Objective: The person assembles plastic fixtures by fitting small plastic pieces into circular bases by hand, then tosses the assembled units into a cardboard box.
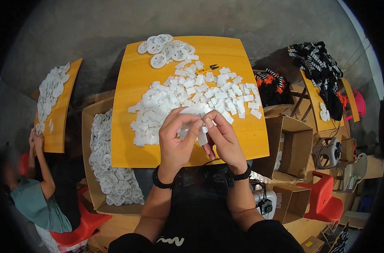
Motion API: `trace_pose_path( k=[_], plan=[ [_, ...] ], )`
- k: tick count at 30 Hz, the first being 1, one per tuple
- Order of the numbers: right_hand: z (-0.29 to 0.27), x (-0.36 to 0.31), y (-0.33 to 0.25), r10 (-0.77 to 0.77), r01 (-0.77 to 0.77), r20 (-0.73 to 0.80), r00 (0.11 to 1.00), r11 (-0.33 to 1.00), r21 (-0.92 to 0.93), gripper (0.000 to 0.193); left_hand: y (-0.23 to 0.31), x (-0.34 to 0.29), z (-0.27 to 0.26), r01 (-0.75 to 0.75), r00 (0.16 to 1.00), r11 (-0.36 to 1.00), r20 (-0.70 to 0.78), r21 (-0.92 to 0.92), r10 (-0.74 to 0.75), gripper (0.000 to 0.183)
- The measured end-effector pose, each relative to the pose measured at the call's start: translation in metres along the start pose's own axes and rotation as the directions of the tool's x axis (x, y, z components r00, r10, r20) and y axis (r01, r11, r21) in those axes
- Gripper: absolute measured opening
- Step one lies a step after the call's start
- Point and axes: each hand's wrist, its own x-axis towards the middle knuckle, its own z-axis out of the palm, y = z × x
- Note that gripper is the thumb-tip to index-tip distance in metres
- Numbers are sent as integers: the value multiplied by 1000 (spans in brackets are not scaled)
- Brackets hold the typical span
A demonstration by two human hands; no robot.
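Close above the near part of the table, my left hand [176, 139] is closed around a round white plastic disc [191, 111], its rim showing over the fingers. My right hand [224, 137] pinches a small white plastic piece [202, 138] against the disc, thumb beside thumb. The fingers hide how the two parts meet. Beyond my hands spreads a heap of loose small white rectangular pieces [156, 103]. Several white discs [158, 60] lie piled at the table's far left, and yellow-handled thread snips [207, 69] rest at the far edge of the heap.
The yellow table [128, 154] has a cardboard box of white discs [116, 181] on its left and an open cardboard box [294, 147] on its right. Red chairs [324, 198] stand lower right and lower left. A co-worker [42, 198] sits at another table [69, 105].
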Motion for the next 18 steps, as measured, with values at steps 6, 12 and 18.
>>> trace_pose_path(
  k=[6,12,18],
  plan=[
    [8,-1,-5,-72,64,-111,991,995,-71,20,7,-2,0,-105,990,993,102,51,99,19],
    [11,-2,-6,-215,162,-279,936,966,-203,15,9,1,-3,-326,930,939,220,113,296,30],
    [9,-6,-8,-219,206,-290,932,976,-72,13,5,1,-3,-253,946,963,232,89,227,29]
  ],
)
